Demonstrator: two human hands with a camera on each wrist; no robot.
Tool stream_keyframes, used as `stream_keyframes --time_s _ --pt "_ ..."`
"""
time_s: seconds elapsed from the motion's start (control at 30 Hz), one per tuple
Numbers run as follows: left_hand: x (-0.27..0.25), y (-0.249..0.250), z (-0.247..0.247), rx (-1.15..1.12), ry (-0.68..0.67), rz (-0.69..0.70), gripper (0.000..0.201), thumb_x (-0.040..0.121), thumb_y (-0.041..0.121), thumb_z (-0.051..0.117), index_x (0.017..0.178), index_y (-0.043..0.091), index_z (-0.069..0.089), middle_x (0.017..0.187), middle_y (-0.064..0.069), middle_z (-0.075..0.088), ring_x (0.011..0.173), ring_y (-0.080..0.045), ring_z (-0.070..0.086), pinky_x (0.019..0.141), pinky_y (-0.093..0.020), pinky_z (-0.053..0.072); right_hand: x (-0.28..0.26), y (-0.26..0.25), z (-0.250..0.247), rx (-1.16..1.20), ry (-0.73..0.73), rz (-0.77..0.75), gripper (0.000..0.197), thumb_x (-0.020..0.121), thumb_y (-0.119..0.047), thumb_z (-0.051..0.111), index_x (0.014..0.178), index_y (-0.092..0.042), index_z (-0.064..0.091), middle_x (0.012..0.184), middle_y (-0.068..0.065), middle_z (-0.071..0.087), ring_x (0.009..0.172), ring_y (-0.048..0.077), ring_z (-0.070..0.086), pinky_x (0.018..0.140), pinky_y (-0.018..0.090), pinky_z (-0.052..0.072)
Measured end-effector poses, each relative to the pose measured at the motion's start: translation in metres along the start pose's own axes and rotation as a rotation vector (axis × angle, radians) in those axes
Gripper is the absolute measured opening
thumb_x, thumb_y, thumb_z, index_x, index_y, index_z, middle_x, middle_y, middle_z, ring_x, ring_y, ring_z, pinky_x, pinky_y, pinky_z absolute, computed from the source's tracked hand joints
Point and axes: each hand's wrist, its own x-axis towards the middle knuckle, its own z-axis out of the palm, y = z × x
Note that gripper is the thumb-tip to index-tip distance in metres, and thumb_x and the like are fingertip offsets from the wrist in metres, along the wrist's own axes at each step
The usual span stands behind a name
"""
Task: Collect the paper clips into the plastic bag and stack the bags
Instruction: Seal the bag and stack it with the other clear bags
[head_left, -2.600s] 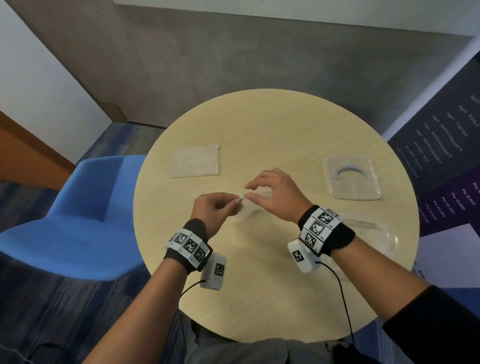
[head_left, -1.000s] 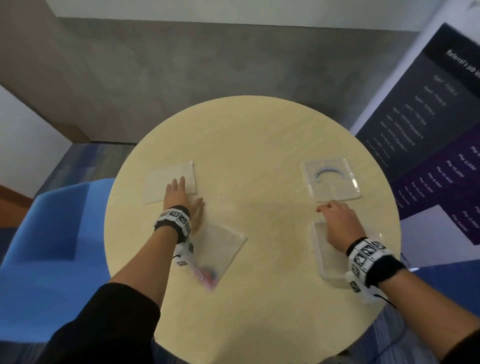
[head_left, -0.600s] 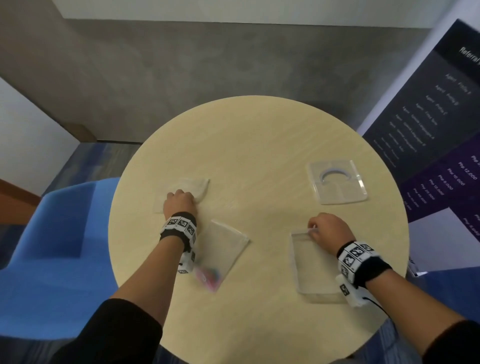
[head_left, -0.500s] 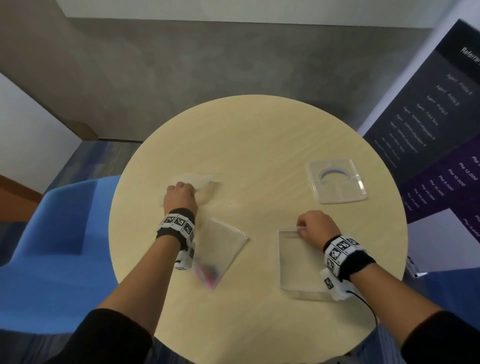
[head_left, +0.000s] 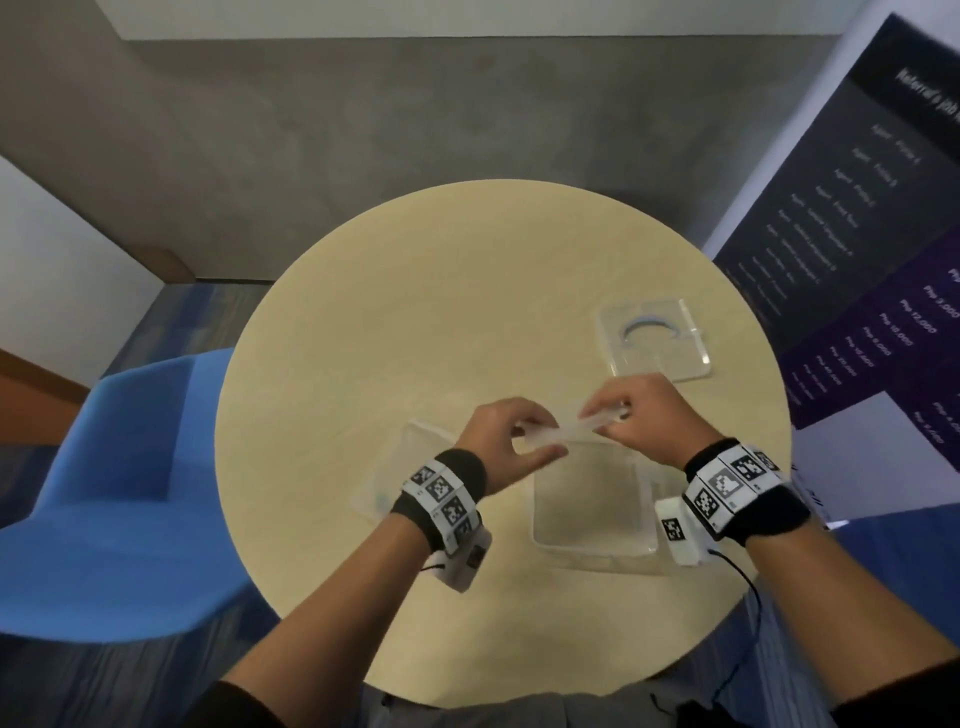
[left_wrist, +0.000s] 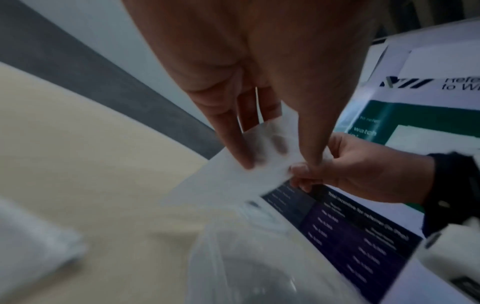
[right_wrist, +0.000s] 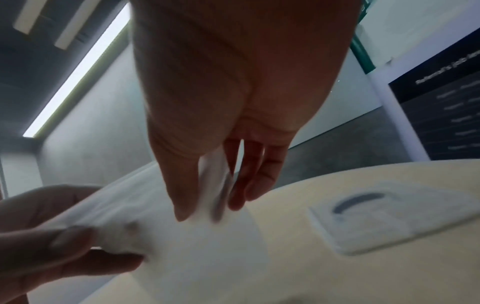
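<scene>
An empty clear plastic bag (head_left: 569, 430) is stretched between both hands, above the round table (head_left: 467, 291). My left hand (head_left: 530, 439) pinches its left end, thumb under and fingers over, and the left wrist view shows that left hand (left_wrist: 278, 162) on the bag (left_wrist: 233, 181). My right hand (head_left: 608, 415) pinches the right end, and the right wrist view shows that right hand (right_wrist: 210, 209) on the bag (right_wrist: 207, 246). A clear shallow container (head_left: 592, 499) lies right below the hands. I cannot make out paper clips in it.
A second clear bag (head_left: 400, 462) lies flat left of the container, partly under my left wrist. A clear lid (head_left: 654, 343) with a dark arc sits at the table's right. A blue chair (head_left: 119, 493) stands to the left, a dark banner (head_left: 857, 234) to the right.
My left hand has left the bags at the table's left and lifted one bag. My right hand has let go of the container it dragged inward. Both hands now meet over it, holding the bag.
</scene>
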Motion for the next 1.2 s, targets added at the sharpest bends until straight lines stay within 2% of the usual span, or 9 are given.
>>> stream_keyframes --time_s 0.1,0.23,0.3,0.47,0.73,0.87,0.97,1.07,1.2 --pt "-0.012 -0.004 0.024 -0.053 -0.143 -0.039 0.022 0.084 0.032 0.07 0.098 0.016 0.071 0.095 0.001 0.072 0.087 -0.011 0.067 0.082 -0.024 0.056 -0.029 0.027 0.012 0.05 -0.127 0.17 0.007 0.071 -0.019 0.084 0.072 -0.023 0.078 0.071 -0.011 0.074 0.072 0.006 0.07 0.07 0.026 0.053" --pt "-0.017 0.002 0.04 -0.004 -0.216 -0.132 0.026 0.093 0.034 0.055 0.109 0.018 0.068 0.098 -0.003 0.073 0.089 -0.014 0.067 0.076 -0.022 0.05 -0.054 0.04 0.025 0.011 -0.318 0.232 0.048 0.075 -0.026 0.081 0.043 -0.018 0.045 0.049 -0.002 0.039 0.045 0.012 0.037 0.051 0.027 0.03" --pt "-0.015 0.003 0.044 0.046 -0.228 -0.185 0.026 0.095 0.032 0.053 0.112 0.018 0.066 0.094 -0.004 0.074 0.083 -0.018 0.069 0.072 -0.023 0.048 -0.057 0.042 0.028 0.01 -0.356 0.264 0.047 0.076 -0.027 0.08 0.041 -0.02 0.049 0.045 -0.005 0.044 0.041 0.012 0.046 0.049 0.028 0.038" --pt "0.0 0.003 0.054 0.045 -0.265 -0.357 0.021 0.094 0.02 0.055 0.113 0.016 0.063 0.084 -0.011 0.075 0.062 -0.025 0.069 0.064 -0.034 0.061 -0.05 0.029 0.018 -0.036 -0.373 0.353 0.027 0.073 -0.049 0.077 0.079 -0.023 0.075 0.065 0.004 0.073 0.049 0.015 0.067 0.057 0.027 0.054" --pt "0.017 -0.003 0.066 0.358 -0.275 -0.373 0.037 0.085 0.017 0.067 0.122 0.017 0.059 0.106 -0.011 0.07 0.097 -0.03 0.067 0.086 -0.038 0.055 0.013 0.076 -0.019 -0.243 0.193 0.384 0.041 0.085 -0.036 0.069 0.12 -0.015 0.065 0.124 0.011 0.063 0.109 0.027 0.059 0.095 0.038 0.047" --pt "0.018 -0.002 0.062 0.478 -0.244 -0.278 0.04 0.085 0.02 0.07 0.123 0.014 0.059 0.112 -0.01 0.067 0.101 -0.029 0.065 0.088 -0.036 0.052 0.031 0.115 -0.02 -0.487 -0.03 0.559 0.07 0.09 -0.049 0.057 0.15 -0.025 0.029 0.159 0.01 0.02 0.14 0.036 0.028 0.108 0.05 0.033" --pt "0.023 0.004 0.052 0.503 -0.124 -0.223 0.032 0.087 0.019 0.066 0.118 0.015 0.063 0.115 -0.007 0.06 0.1 -0.026 0.061 0.085 -0.034 0.053 0.019 0.124 -0.009 -0.62 -0.081 0.509 0.064 0.091 -0.048 0.053 0.148 -0.026 0.034 0.154 0.012 0.031 0.135 0.036 0.034 0.106 0.048 0.035" --pt "0.044 0.015 0.043 0.353 0.007 -0.218 0.026 0.087 0.016 0.063 0.114 0.018 0.065 0.113 -0.005 0.057 0.102 -0.022 0.058 0.089 -0.034 0.052 0.002 0.12 -0.001 -0.571 0.198 0.401 0.032 0.089 -0.037 0.059 0.115 -0.02 0.068 0.121 0.013 0.057 0.109 0.034 0.05 0.092 0.044 0.044" --pt "0.091 0.027 0.047 0.122 -0.059 -0.379 0.04 0.091 0.027 0.058 0.13 0.021 0.055 0.123 -0.008 0.06 0.11 -0.026 0.061 0.094 -0.036 0.051 -0.012 0.126 0.001 -0.263 0.403 0.596 0.04 0.078 -0.015 0.073 0.117 -0.015 0.063 0.135 0.017 0.043 0.118 0.039 0.045 0.097 0.047 0.043"
